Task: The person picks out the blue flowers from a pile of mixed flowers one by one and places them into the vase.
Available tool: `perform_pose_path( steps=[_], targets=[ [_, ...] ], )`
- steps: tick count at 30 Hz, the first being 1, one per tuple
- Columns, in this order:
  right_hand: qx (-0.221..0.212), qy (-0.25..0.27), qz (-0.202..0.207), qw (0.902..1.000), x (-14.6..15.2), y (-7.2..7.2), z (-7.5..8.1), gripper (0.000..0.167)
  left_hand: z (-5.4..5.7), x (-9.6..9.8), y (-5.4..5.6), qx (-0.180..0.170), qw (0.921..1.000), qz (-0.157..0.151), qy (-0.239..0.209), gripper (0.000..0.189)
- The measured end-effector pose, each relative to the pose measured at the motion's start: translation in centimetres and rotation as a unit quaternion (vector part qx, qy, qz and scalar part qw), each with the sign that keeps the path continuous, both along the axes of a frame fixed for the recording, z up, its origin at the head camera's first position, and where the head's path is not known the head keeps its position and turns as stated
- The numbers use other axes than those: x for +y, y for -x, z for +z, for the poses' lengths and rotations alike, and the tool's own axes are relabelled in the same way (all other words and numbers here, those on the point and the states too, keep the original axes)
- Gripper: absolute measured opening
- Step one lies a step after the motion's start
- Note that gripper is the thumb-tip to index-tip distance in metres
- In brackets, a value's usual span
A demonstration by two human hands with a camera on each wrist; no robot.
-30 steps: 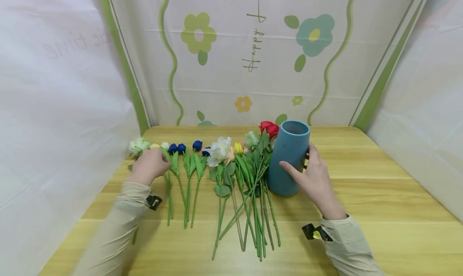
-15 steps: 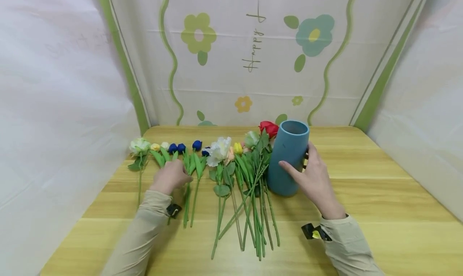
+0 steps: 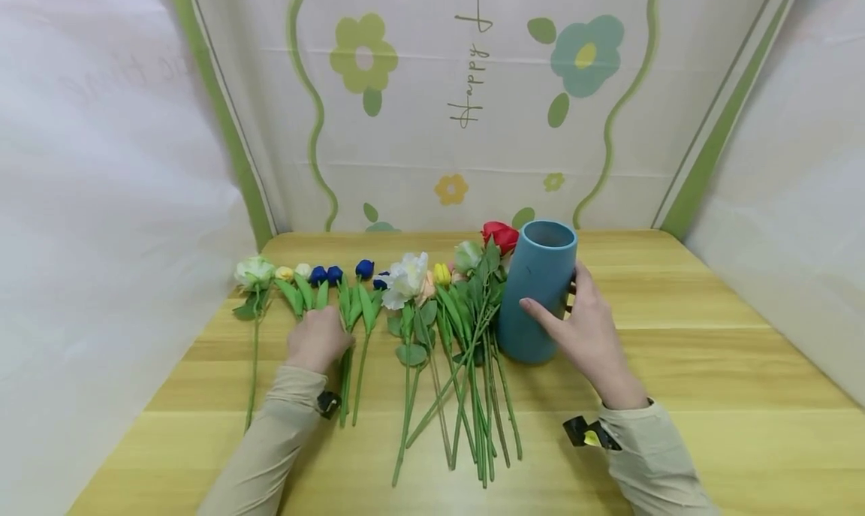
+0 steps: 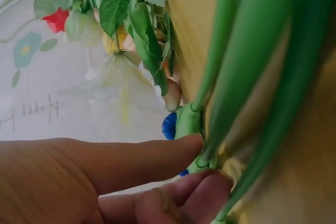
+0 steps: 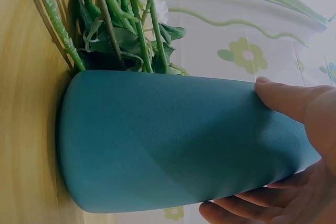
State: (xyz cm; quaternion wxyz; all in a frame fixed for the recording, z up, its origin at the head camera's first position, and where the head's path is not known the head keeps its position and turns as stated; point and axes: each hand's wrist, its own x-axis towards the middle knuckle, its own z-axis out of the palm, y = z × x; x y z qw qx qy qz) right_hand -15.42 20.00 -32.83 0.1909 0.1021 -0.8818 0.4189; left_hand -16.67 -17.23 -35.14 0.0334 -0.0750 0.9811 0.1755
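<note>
A: We're on a blue tulip [image 4: 233, 90], down on the left of the table [image 3: 709, 313], and our left hand [image 3: 319, 338] is right on it! From the left wrist we see thumb and forefinger on either side of its green stem, pinching it just below the leaves.

B: And the other fingers?

A: Curled in underneath. From the head view our knuckles hide most of the stem.

B: Over on the right, our right hand [image 3: 588, 336] grips the blue vase [image 3: 537, 298]: thumb across the near face, fingers wrapped round the far side. It stands on the table, mouth up.

A: Around our left hand, more blooms! A yellow bud [image 3: 284, 273] and a cream bud [image 3: 302, 272] lie just left of the blue ones, and farther left there's a pale green-white flower [image 3: 254, 272], its long stem running towards us.

B: Between our hands, a big white flower [image 3: 405, 279] lies at the edge of a crowded bunch. There's a yellow tulip [image 3: 442, 274], a pale green bloom [image 3: 468, 257], and a red rose [image 3: 500, 236] close beside the vase, with long stems crossing below them.

A: Behind it all hangs a pale curtain [image 3: 419, 148], printed with flowers and the word "Happy" running sideways. We've got beige sleeves [image 3: 266, 441] on both arms.
</note>
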Motion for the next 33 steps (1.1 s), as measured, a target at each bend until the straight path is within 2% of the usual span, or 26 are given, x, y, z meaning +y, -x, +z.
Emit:
perform_pose_path(
  steps=[10, 18, 24, 29, 33],
  targets=[
    [0.002, 0.002, 0.0, 1.0, 0.1, 0.1, 0.2, 0.096, 0.4, -0.1, 0.0, -0.017, 0.9998, -0.002, -0.011, 0.02],
    [0.0, -0.005, 0.0, 1.0, 0.0, 0.0, 0.2, 0.096, 0.1, -0.5, 0.0, -0.01, 0.9998, 0.002, -0.015, 0.023],
    [0.008, -0.006, -0.002, 1.0, 0.1, 0.0, 0.1, 0.095, 0.2, -0.9, 0.2, 0.017, 0.9992, 0.011, -0.035, 0.027],
    [0.007, -0.008, -0.007, 0.9999, 0.1, 0.0, 0.3, 0.096, 0.5, -1.4, -0.1, 0.053, 0.9966, 0.002, -0.064, 0.036],
    [-0.015, -0.001, -0.01, 0.9998, 0.0, -0.2, 0.3, 0.103, 0.8, -1.9, -0.6, 0.074, 0.9948, -0.01, -0.069, 0.042]
  ],
)
